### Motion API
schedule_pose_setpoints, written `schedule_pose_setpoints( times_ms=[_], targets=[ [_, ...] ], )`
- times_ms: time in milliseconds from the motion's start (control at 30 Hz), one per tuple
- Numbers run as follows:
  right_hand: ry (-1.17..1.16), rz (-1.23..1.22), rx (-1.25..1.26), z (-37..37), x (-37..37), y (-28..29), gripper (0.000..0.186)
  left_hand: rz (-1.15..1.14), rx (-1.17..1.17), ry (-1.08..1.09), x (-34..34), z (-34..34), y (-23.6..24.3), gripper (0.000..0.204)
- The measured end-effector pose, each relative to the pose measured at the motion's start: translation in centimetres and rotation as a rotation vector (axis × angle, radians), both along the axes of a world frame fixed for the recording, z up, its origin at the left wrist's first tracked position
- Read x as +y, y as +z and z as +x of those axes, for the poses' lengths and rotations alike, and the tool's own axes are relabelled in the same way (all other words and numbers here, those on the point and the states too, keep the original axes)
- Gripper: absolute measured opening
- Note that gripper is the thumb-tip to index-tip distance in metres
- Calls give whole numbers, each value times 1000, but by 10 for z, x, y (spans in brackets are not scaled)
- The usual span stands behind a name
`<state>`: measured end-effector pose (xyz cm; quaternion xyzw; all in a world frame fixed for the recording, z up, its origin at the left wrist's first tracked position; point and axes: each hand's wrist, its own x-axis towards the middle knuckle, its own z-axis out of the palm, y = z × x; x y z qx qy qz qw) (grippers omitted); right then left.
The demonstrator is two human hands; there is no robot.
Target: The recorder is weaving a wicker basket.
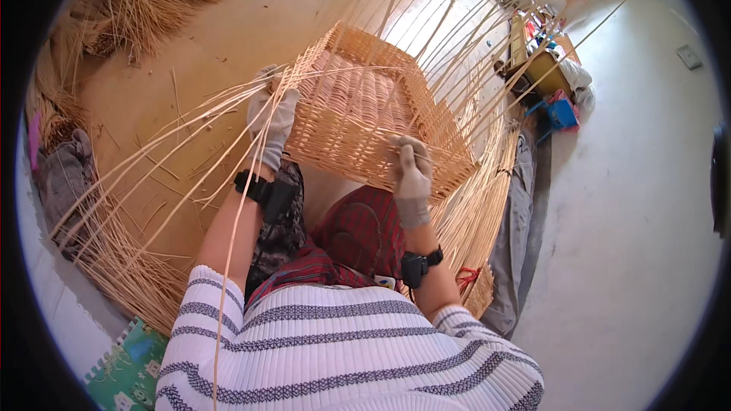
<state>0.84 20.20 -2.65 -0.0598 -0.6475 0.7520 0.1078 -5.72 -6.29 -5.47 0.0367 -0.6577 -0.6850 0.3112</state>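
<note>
A rectangular wicker basket (358, 91), partly woven, is tilted in front of me over my lap, its open side facing up. Long unwoven wicker stakes (449, 53) fan out from its far and right sides. My left hand (276, 118), in a pale glove, is closed around the basket's left corner, where several loose rods (175, 125) stretch away to the left. At the near wall, my right hand (412, 175), gloved too, has its fingers curled in a pinch at the upper edge, on a thin wicker strand. Its fingertips are partly hidden.
Bundles of wicker rods lie at the far left (145, 7), along the left wall (122, 266) and to my right (476, 221). Rod scraps litter the tan floor (251, 0). A blue stool (562, 114) and a cluttered cabinet (544, 72) stand by the right wall (624, 183).
</note>
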Motion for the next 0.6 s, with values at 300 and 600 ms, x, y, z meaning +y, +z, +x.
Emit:
schedule_pose_setpoints(
  times_ms=[300,600],
  targets=[
    [-134,-111,21,4,13,-32,14,-436,139,-193,43,62,29,39],
    [-221,1199,681,-82,-38,82,55,-1196,-594,-392,64,2,48,40]
  ],
)
